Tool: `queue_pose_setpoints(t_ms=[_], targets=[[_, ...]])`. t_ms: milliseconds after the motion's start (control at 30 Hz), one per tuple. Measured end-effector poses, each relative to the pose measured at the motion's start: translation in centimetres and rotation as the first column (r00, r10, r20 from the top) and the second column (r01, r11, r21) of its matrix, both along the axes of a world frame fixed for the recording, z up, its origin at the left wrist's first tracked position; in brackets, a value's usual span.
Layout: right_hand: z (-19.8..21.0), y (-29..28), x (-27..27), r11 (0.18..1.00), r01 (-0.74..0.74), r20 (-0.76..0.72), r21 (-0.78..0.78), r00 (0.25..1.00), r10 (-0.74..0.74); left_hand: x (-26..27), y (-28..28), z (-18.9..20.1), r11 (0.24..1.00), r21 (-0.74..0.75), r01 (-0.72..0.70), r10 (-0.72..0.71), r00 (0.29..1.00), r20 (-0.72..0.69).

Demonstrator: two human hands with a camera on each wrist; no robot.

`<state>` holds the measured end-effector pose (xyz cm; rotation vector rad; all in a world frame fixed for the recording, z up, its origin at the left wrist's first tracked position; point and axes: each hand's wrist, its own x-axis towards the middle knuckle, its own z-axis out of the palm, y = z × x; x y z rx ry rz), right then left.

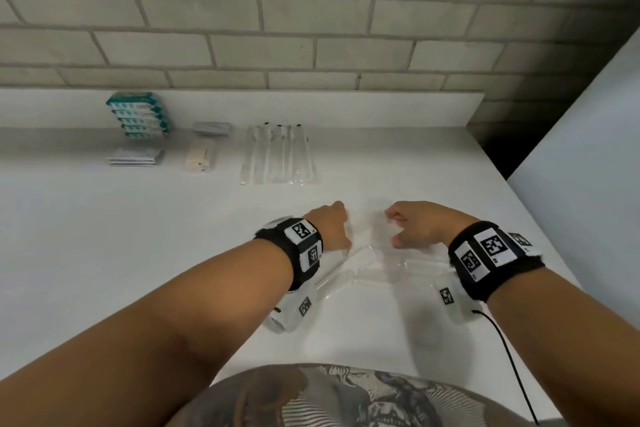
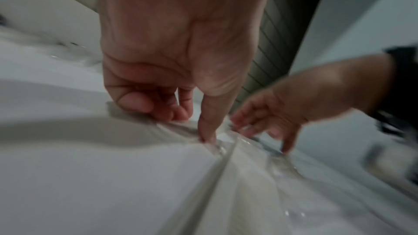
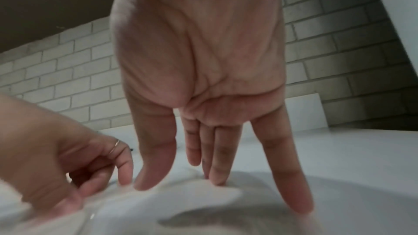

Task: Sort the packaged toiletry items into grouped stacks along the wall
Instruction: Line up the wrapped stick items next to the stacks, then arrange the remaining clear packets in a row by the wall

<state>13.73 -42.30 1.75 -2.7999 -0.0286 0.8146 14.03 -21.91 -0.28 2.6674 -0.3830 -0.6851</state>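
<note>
Several clear-wrapped packets (image 1: 367, 263) lie loose on the white counter (image 1: 104, 236) in front of me. My left hand (image 1: 332, 225) is over their left end. In the left wrist view its fingers are curled and its thumb presses down, pinching the edge of a clear packet (image 2: 248, 176). My right hand (image 1: 412, 225) hovers at their right end, and its straight fingertips (image 3: 217, 180) touch the counter and wrap. Sorted groups stand along the wall: a teal package stack (image 1: 136, 118), white sachets (image 1: 135, 156), grey packets (image 1: 211, 128), a beige pack (image 1: 201, 156) and clear-wrapped toothbrushes (image 1: 280, 156).
A brick wall (image 1: 311, 28) runs behind a low white backsplash (image 1: 381, 107). A white panel (image 1: 588, 166) rises at the right past the counter's edge, with a dark gap beside it. A black cable (image 1: 512, 367) trails from my right wrist.
</note>
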Motion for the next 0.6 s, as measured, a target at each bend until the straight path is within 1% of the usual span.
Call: queue_pose_setpoints(t_ms=[67,167,233,300,333,400,500,533,600], targets=[[-0.5,-0.5,-1.7,1.0,-0.021,0.023,-0.001,1.0,0.021,-0.3,0.3,0.6,0.999,0.032,-0.02,0.021,0.999,-0.035],[-1.6,-0.1,-3.4,0.992,-0.076,0.081,-0.099,0.993,0.084,-0.8,1.4,1.2,0.992,0.102,-0.08,0.084,0.996,-0.04],[-1.8,0.1,-4.1,0.993,-0.056,0.128,-0.101,0.989,0.069,-1.3,1.9,1.4,0.979,0.171,-0.113,0.12,0.992,-0.03],[-1.6,-0.1,-4.3,0.994,-0.047,0.118,-0.102,0.991,0.059,-2.0,2.2,1.7,0.96,0.246,-0.137,0.145,0.989,-0.017],[-1.3,-0.1,-4.4,0.993,-0.049,0.106,-0.109,0.993,0.061,-2.4,2.4,1.8,0.955,0.257,-0.147,0.156,0.988,-0.015],[-0.8,-0.2,-4.7,0.991,-0.071,0.111,-0.116,0.99,0.084,-2.8,2.5,1.7,0.958,0.24,-0.156,0.164,0.986,-0.016],[-0.6,-0.5,-5.2,0.991,-0.111,0.152,-0.075,0.981,0.122,-3.3,2.3,1.5,0.965,0.197,-0.176,0.182,0.983,-0.013],[-0.7,-0.7,-5.3,0.994,-0.104,0.171,-0.045,0.979,0.11,-3.6,2.1,1.5,0.963,0.18,-0.199,0.206,0.978,-0.021],[-0.7,-1.6,-5.4,0.996,-0.044,0.244,0.073,0.969,0.025,-4.0,1.9,1.2,0.962,0.14,-0.233,0.241,0.97,-0.039]])
